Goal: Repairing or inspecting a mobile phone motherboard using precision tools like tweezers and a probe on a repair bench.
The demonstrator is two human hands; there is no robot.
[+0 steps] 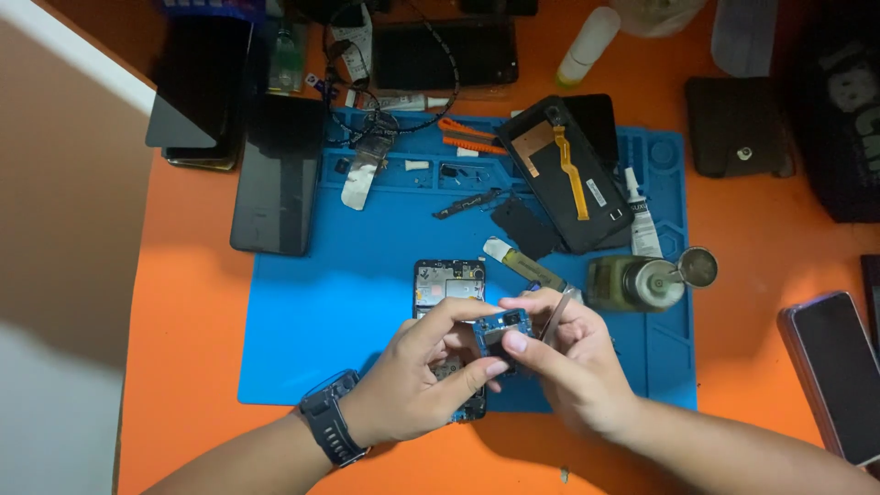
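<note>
My left hand (pixel 417 376) and my right hand (pixel 564 362) meet over the blue work mat (pixel 321 302), both pinching a small blue circuit board (pixel 503 327). My right hand also carries metal tweezers (pixel 556 316), which stick up past the fingers. Under the hands lies an opened phone frame (pixel 446 280), its lower part hidden by them. A dark watch (pixel 328 423) is on my left wrist.
A detached phone back with an orange flex cable (pixel 568 174) lies at the mat's upper right, beside a glue tube (pixel 641 213) and a metal pump bottle (pixel 642 281). Black phones (pixel 275 174) rest at the left, another phone (pixel 839 376) at the right. Orange pry tools (pixel 467 137) sit at the top.
</note>
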